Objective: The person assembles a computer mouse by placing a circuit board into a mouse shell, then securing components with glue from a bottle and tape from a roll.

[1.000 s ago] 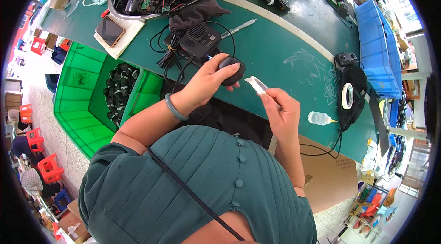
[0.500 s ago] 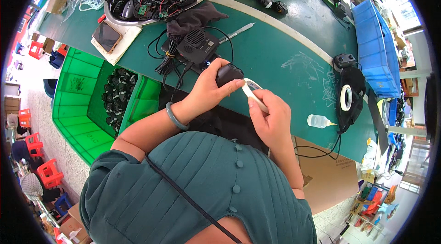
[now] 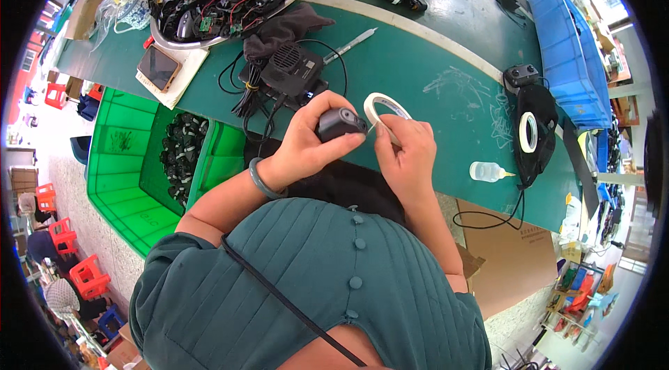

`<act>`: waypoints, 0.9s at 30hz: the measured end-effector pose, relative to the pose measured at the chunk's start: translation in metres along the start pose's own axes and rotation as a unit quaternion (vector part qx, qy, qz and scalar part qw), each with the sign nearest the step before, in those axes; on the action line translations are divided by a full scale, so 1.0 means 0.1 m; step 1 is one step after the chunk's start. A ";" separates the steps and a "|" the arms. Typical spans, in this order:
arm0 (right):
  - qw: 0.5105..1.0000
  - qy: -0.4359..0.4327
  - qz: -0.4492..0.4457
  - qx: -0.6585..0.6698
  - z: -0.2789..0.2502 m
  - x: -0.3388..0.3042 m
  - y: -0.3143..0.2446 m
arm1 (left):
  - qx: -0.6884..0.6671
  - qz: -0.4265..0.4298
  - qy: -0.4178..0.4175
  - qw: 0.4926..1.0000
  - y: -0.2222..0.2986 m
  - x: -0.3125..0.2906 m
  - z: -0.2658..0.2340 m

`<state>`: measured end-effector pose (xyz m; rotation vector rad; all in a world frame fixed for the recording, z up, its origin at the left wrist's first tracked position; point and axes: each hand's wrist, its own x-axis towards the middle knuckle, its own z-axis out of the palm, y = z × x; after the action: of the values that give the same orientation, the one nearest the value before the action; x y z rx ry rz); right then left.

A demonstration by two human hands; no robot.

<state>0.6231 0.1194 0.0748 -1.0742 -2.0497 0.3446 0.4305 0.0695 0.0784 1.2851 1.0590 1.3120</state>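
My left hand [image 3: 301, 141] is wrapped round a small dark device [image 3: 336, 126] with a rounded casing and a circular detail at its end. Facing it, my right hand [image 3: 408, 161] grips a roll of white tape [image 3: 371, 106] by its lower edge, between thumb and fingers. The roll stands tilted up, its open ring showing, close to the device's right end. Whether a strip of tape joins the two, I cannot tell. Both hands are above the near edge of the green table [image 3: 411, 49].
Beyond my left hand lie a black boxy unit [image 3: 289, 63] with cables and a white pen [image 3: 352, 44]. A metal tray [image 3: 202, 42] of electronic parts, a phone [image 3: 159, 67], a green bin [image 3: 115, 175], a dropper bottle [image 3: 488, 171], another tape roll [image 3: 528, 132] and a blue crate [image 3: 568, 56] surround them.
The tape roll has turned from nearly edge-on to showing its ring, and tipped upward. In my left hand the device has rotated so its round end shows. The hands have parted slightly.
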 end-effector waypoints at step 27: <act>0.909 -0.010 0.005 0.416 -0.19 -0.02 -0.32 | -0.372 -0.074 -0.120 0.918 0.13 -0.08 0.16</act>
<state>0.6195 0.0965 0.1036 -0.5384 -1.6263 1.1146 0.4454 0.0585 0.0915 0.7378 0.3939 1.2248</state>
